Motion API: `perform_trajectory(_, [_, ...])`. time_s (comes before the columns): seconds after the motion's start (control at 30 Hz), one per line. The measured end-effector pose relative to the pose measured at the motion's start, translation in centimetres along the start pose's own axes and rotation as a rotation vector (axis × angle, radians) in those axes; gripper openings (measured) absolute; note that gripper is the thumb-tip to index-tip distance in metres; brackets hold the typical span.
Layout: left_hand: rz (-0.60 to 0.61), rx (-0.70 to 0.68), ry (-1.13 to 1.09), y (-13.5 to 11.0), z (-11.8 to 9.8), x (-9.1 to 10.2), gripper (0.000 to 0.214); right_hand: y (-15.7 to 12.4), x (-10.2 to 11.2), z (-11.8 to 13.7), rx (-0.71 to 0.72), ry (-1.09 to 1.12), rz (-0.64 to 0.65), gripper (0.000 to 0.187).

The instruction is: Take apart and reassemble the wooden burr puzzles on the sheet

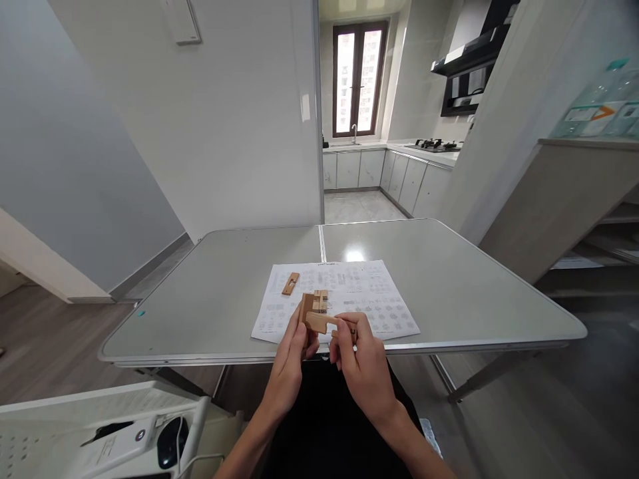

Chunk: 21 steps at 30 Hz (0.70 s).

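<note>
My left hand (292, 352) is closed around a flat wooden puzzle piece (306, 307), held over the front edge of the table. My right hand (360, 356) pinches a notched wooden puzzle piece (318, 322), whose left end lies against the piece in my left hand. Whether the two are interlocked I cannot tell, as fingers hide parts of them. Just behind are small wooden blocks (321, 301) set close together. Farther left on the printed sheet (344, 286) lies a slotted wooden piece (290, 284), apart from both hands.
The sheet with printed diagrams lies on a grey folding table (224, 293). At the lower left stands a white cart (150, 392) holding a white box (120, 447) and a black mouse (172, 442). Bottles (599, 100) stand on a ledge at right.
</note>
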<state>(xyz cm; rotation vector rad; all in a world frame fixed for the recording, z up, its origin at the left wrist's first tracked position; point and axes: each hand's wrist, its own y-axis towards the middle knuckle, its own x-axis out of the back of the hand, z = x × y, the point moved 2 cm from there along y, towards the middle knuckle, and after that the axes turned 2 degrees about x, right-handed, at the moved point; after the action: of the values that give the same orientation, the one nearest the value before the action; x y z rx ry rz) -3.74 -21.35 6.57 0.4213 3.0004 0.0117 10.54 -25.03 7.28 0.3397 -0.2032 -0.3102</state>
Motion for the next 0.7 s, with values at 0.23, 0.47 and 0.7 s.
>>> perform_trajectory(0.23, [-0.033, -0.089, 0.25, -0.1, -0.07, -0.29, 0.062, -0.2, -0.27, -0.41, -0.025, -0.018, 0.021, 0.028])
perform_trajectory(0.47, [0.0, -0.079, 0.245, 0.15, 0.72, -0.03, 0.063, -0.08, -0.17, -0.59, -0.07, 0.085, 0.052, 0.031])
perform_trajectory(0.7, [0.026, -0.121, 0.3, -0.02, 0.35, -0.68, 0.063, -0.25, -0.86, -0.69, -0.073, 0.121, 0.03, 0.03])
